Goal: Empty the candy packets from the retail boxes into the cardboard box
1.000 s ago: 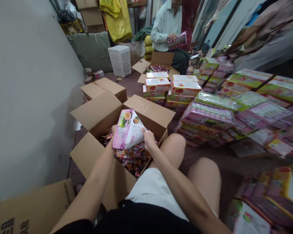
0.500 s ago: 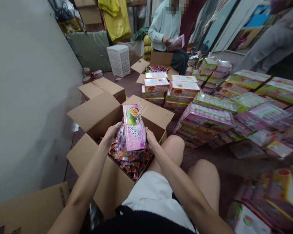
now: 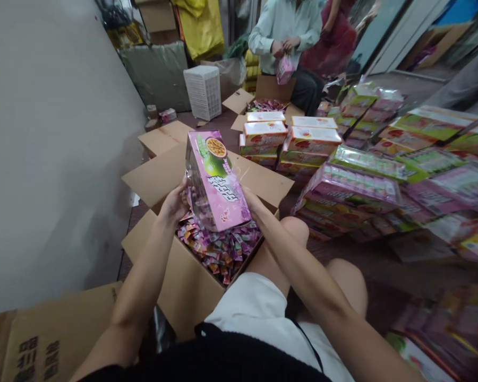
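A pink and purple candy box [image 3: 219, 183] with a passion fruit picture and a clear side is held up between both my hands. My left hand [image 3: 176, 200] grips its left side, fingers partly behind it. On the right, my right hand [image 3: 250, 202] holds the other side, its fingers mostly hidden by the box. Below it stands an open cardboard carton [image 3: 195, 265] with its flaps spread out. Many small wrapped sachets [image 3: 219, 252] in purple, pink and orange fill the carton.
Stacks of white-topped boxes [image 3: 266, 127] and pink and green boxes [image 3: 350, 185] stand to the right. Ahead sits a person [image 3: 282, 32] holding a pink box over another open carton. A white basket [image 3: 203, 93] is near the wall; a printed carton [image 3: 59, 329] lies lower left.
The candy box has come up closer to me and tilted, showing its clear side. More sachets show beneath it. The seated person's pink box now hangs upright.
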{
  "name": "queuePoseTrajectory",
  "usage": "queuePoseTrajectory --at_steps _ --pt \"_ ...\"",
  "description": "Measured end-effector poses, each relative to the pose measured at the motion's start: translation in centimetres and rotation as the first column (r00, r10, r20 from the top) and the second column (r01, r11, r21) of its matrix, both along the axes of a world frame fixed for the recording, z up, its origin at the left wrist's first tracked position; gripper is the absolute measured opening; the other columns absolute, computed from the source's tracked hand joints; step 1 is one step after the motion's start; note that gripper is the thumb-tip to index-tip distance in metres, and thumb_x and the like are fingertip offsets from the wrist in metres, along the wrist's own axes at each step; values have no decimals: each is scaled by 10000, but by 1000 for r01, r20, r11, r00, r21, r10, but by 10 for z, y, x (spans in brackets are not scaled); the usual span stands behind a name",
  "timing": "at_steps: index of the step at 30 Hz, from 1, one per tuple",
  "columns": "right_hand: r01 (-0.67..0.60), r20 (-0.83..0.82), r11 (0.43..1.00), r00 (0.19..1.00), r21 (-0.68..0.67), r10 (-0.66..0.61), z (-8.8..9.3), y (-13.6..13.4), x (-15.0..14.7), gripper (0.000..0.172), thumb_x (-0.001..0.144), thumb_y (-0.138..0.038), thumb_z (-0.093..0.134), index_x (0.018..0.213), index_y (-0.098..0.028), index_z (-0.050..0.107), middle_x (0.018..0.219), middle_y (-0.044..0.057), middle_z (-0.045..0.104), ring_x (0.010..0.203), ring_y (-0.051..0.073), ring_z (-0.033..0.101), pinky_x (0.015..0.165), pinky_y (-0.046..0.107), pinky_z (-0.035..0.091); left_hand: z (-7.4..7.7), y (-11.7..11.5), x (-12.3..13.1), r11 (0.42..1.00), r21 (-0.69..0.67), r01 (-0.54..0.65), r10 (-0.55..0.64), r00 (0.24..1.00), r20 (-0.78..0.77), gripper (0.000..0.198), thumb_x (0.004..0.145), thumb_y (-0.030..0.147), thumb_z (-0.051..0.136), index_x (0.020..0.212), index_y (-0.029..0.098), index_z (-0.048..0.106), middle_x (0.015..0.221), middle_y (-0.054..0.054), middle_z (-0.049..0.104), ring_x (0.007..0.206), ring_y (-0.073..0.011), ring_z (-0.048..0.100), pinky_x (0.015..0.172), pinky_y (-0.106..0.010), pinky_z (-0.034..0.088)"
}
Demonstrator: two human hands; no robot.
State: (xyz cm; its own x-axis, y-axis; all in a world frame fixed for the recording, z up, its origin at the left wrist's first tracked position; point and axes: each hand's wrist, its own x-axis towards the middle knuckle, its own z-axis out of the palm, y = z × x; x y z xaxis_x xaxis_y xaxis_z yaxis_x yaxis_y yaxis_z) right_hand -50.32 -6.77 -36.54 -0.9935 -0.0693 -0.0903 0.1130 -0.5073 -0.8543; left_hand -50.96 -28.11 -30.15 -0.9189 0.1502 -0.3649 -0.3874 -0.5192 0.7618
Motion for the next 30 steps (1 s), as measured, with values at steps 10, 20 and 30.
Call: queuePoseTrajectory --at_steps 10,20,30 --pt "-95 -30 988 995 -118 92 7 9 11 324 790 -498 585 969 -239 661 913 13 725 1026 232 638 898 372 519 -16 21 7 936 299 -186 172 982 72 277 973 211 443 771 118 608 594 -16 624 496 -92 594 523 -186 509" --pt "-156 59 986 985 -55 159 13 22 13 309 780 -455 545 955 -221 647 899 32 723 1009 246 653 915 398 507 -54 48 30 856 419 -303 298 951 78 294 937 125 485 681 158 626 627 5 644 595 -71 607 710 -181 506" --pt "-133 59 989 989 -64 137 21 44 38 592 780 -741 520 1083 -242 619 1026 56 710 1084 254 627 913 409 514 -76 67 47 840 421 -342 305 940 155 275 942 161 478 728 162 651 693 -25 691 659 -119 643 758 -247 522"
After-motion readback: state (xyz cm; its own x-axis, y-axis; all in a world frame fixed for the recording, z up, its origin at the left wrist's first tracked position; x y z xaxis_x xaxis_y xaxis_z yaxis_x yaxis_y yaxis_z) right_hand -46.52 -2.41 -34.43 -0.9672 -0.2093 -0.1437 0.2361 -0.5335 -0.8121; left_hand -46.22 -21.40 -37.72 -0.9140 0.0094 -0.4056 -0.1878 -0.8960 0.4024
